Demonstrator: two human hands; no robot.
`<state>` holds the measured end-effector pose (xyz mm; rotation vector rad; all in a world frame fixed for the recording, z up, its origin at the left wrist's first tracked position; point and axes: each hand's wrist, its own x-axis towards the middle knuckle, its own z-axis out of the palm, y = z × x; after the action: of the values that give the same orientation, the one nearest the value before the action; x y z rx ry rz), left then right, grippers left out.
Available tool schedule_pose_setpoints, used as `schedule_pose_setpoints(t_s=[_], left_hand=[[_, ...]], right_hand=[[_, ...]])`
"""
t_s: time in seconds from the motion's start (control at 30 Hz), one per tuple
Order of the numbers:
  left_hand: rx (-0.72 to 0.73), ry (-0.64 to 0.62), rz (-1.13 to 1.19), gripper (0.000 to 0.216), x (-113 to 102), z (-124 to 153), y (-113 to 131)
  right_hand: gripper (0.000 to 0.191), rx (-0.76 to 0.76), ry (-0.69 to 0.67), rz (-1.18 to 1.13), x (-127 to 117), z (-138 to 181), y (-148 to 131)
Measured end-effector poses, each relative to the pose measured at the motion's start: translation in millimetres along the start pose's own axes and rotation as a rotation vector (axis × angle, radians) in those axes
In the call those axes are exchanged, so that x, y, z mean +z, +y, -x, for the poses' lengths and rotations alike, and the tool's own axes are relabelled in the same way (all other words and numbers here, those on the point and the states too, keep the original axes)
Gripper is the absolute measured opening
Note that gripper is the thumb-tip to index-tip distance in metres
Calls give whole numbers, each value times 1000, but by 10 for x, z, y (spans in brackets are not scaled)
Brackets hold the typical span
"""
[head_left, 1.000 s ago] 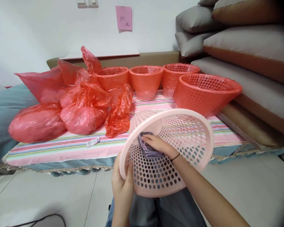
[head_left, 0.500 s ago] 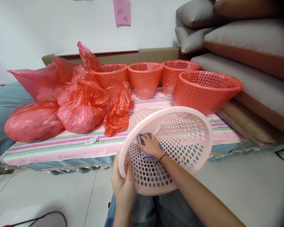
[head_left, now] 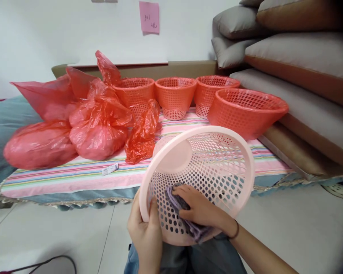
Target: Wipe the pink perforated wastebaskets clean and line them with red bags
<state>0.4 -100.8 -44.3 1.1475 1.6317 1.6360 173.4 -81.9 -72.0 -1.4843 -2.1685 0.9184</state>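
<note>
A pale pink plastic basket (head_left: 175, 156) with a perforated wall lies tilted above my lap, its mouth facing me. My left hand (head_left: 147, 230) grips its rim on the left, the thumb inside and the fingers hidden behind the wall. Inside the basket, my right hand (head_left: 196, 205) presses a grey and purple cloth (head_left: 174, 203) against the lower wall. The fingers of that hand are bent over the cloth, and part of the cloth hangs toward the near rim.
Several baskets wrapped in red plastic, one of them nearby (head_left: 246, 116), stand on a striped cloth (head_left: 82, 179). Filled red plastic bags (head_left: 100, 133) lie at the left, beside a crumpled red bag (head_left: 143, 137). Stacked cushions (head_left: 300, 53) rise on the right. A small white packet (head_left: 110, 169) lies in front.
My right hand has drawn the cloth from deep inside the basket toward the near rim. The basket has tipped slightly, showing more of its base. My left hand keeps its hold.
</note>
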Motion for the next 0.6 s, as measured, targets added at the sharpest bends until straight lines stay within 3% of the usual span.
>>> schedule_pose_setpoints(t_s=[0.1, 0.23, 0.37, 0.5, 0.6], left_hand=[[10, -53, 41, 36, -20, -42, -25], [124, -115, 65, 28, 5, -68, -11], [188, -124, 88, 26, 55, -50, -35], [183, -97, 78, 31, 101, -51, -62], [256, -103, 55, 27, 189, -139, -60]], right_hand=[[57, -18, -71, -129, -93, 270, -128], [64, 131, -67, -149, -22, 407, -136], [73, 281, 53, -15, 157, 364, -95], [73, 277, 115, 44, 208, 269, -94], [75, 261, 135, 37, 174, 169, -58]])
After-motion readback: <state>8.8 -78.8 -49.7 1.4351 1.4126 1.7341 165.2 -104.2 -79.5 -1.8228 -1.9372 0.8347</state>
